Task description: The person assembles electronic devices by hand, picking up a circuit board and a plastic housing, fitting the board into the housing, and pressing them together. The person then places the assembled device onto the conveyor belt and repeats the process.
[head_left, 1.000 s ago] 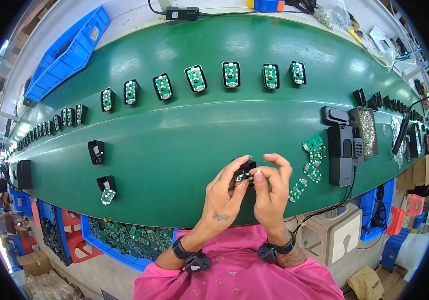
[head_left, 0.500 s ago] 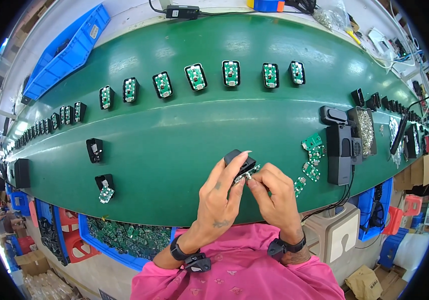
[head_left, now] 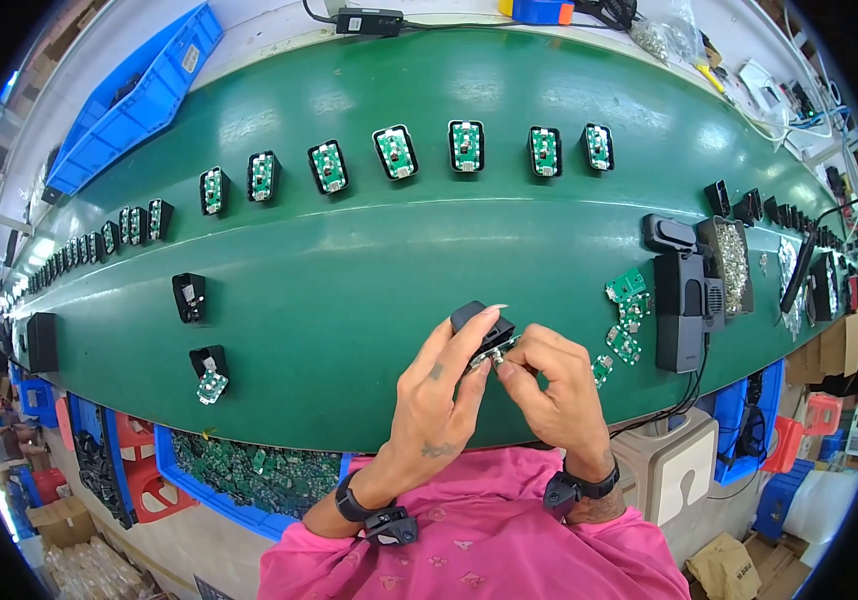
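Over the near middle of the green bench, my left hand [head_left: 433, 400] is closed around a small black plastic housing [head_left: 469, 316], tilted with its opening toward my right hand. A green circuit board [head_left: 495, 352] with silvery parts sits at that opening, partly hidden by fingers. My right hand [head_left: 559, 392] pinches the board's near edge between thumb and forefinger; the exact spot of contact is hidden. Just right of this hand lie several loose green circuit boards [head_left: 626, 312]. To the left stand a black housing [head_left: 188, 298] and another housing [head_left: 207, 358] with a board leaning out of it.
A row of housings with boards [head_left: 395, 153] curves across the far side of the bench [head_left: 369, 250]. At right are a black device [head_left: 679, 310] with cables and a tray of small metal parts [head_left: 731, 262]. A blue bin of boards [head_left: 259, 475] sits below the near edge.
Both hands stay nearly in place around the housing and board. My right wrist has shifted slightly right. The whole view has moved a little.
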`<state>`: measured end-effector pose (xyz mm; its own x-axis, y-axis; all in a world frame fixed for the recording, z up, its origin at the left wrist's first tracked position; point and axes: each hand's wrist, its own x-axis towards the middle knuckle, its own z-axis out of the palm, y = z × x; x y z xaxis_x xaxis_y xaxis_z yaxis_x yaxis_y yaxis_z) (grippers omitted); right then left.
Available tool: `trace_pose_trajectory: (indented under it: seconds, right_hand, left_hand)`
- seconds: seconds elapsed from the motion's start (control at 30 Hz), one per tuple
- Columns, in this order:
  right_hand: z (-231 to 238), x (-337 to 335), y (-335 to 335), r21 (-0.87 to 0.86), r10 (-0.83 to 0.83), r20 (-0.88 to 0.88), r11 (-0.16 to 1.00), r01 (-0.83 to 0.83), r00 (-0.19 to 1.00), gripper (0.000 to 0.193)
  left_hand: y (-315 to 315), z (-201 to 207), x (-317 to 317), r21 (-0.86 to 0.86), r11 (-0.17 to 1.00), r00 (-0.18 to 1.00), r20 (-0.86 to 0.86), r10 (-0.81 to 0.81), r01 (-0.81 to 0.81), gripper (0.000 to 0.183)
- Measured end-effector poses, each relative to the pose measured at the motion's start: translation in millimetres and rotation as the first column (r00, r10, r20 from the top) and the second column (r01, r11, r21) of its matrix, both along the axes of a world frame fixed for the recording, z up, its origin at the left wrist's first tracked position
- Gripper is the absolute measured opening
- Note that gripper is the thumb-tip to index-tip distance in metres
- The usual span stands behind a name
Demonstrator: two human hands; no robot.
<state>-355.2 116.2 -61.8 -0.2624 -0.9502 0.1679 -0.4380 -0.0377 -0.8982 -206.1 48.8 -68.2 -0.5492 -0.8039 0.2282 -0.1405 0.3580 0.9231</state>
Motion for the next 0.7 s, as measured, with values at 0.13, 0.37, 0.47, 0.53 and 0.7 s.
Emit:
trace_pose_trajectory:
  seconds: [0.13, 0.37, 0.47, 0.53, 0.7]
  right_hand:
    - [0.9, -1.9, 0.7, 0.036, 0.016, 0.041, 0.999, -0.018, 0.999, 0.01]
    - [-0.3, -1.1, 0.4, 0.06, 0.015, 0.025, 0.998, -0.017, 1.0, 0.009]
    - [0.6, -1.7, 0.0, 0.078, 0.029, 0.015, 0.997, -0.03, 0.999, 0.009]
    - [-0.1, -1.7, 0.3, 0.089, 0.041, 0.05, 0.995, -0.046, 0.998, 0.009]
    - [-6.2, -0.3, 1.1, 0.104, 0.037, 0.035, 0.994, -0.041, 0.999, 0.009]
  left_hand:
    - [-2.5, 1.4, 1.7, -0.033, 0.999, 0.999, -0.006, -0.036, 0.035, 0.05]
    - [-4.1, -0.8, 1.2, -0.16, 0.986, 0.999, 0.03, -0.045, 0.049, 0.048]
    - [-2.5, -4.5, -0.8, -0.262, 0.965, 0.999, 0.034, -0.017, 0.025, 0.049]
    - [1.3, -6.5, -2.3, -0.289, 0.957, 0.999, 0.049, 0.0, 0.014, 0.049]
    - [6.5, -14.0, -3.6, -0.257, 0.966, 0.997, 0.067, 0.032, -0.014, 0.049]
